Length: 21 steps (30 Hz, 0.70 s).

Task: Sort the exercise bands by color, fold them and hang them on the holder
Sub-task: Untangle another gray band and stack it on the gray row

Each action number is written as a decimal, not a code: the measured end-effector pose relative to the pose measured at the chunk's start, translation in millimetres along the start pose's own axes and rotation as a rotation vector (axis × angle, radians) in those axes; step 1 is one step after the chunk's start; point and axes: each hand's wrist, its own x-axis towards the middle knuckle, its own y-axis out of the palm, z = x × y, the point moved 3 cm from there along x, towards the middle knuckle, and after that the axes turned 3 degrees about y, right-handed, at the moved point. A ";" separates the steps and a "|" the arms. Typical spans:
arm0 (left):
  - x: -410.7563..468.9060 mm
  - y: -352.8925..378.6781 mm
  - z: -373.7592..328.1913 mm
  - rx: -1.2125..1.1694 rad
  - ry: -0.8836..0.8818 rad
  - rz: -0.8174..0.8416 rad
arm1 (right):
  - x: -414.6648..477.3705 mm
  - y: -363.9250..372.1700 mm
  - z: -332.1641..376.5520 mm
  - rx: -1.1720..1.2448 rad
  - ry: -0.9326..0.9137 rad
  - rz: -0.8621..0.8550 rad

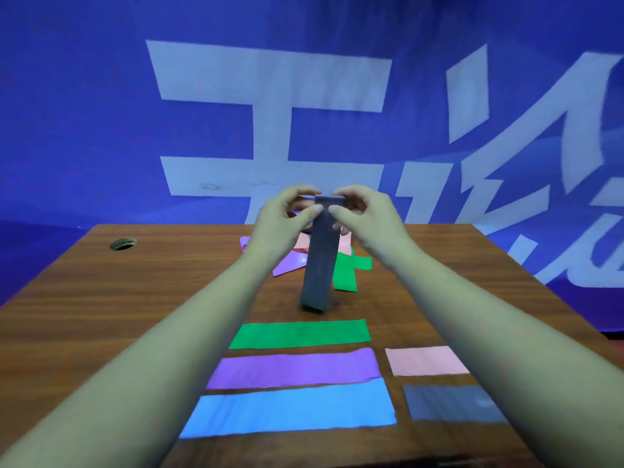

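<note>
Head view: a blue banner (101,130) with big white characters fills the far wall, and the wooden counter (101,315) spreads below it, a round cable hole (123,243) at its far left. Near the front edge five bands lie flat in sorted rows, likely so each colour has its own place: one light blue band (290,412), one purple band (293,368), one green band (300,333), then to the right one pink band (427,360) and one grey band (452,401). In the middle, a second grey strip (319,255) hangs upright, its low end at or just above the wood, presumably to be straightened for folding. The left hand (287,219) and right hand (358,217) each pinch its top corners. Behind it an unsorted far pile (347,271) shows purple, pink and green; its count is unclear. No holder shows.
</note>
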 end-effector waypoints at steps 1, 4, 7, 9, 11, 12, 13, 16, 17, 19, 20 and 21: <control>-2.7 0.8 -8.8 -0.024 0.002 -0.001 | -1.8 -4.1 6.5 -0.020 -0.024 -0.011; -13.7 5.2 -19.5 -0.096 -0.047 0.113 | -8.9 -17.7 27.1 0.038 -0.073 -0.062; -27.3 12.1 -10.6 -0.043 -0.119 0.249 | -16.1 -30.9 50.6 0.145 -0.099 -0.081; -39.6 16.2 -5.7 -0.046 -0.167 0.291 | -21.4 -40.7 60.0 0.189 -0.082 -0.105; -54.3 22.9 -3.4 -0.147 -0.231 0.365 | -24.7 -51.9 59.7 0.201 -0.047 -0.156; -62.5 26.6 -2.8 -0.170 -0.268 0.407 | -27.2 -58.5 57.0 0.210 -0.023 -0.185; -70.4 30.3 -2.4 -0.170 -0.308 0.442 | -29.5 -65.3 52.7 0.222 0.007 -0.217; -91.6 36.9 0.7 -0.175 -0.436 0.515 | -35.7 -85.3 31.3 0.278 0.129 -0.302; -98.0 38.4 1.3 -0.183 -0.465 0.548 | -38.7 -91.8 20.9 0.303 0.181 -0.325; -108.3 40.1 0.0 -0.133 -0.479 0.611 | -47.7 -104.5 -3.6 0.333 0.281 -0.358; -112.7 41.3 -0.9 -0.103 -0.475 0.631 | -53.9 -111.1 -16.9 0.335 0.320 -0.376; -115.7 41.8 -0.8 -0.096 -0.478 0.637 | -59.2 -117.1 -30.2 0.332 0.355 -0.393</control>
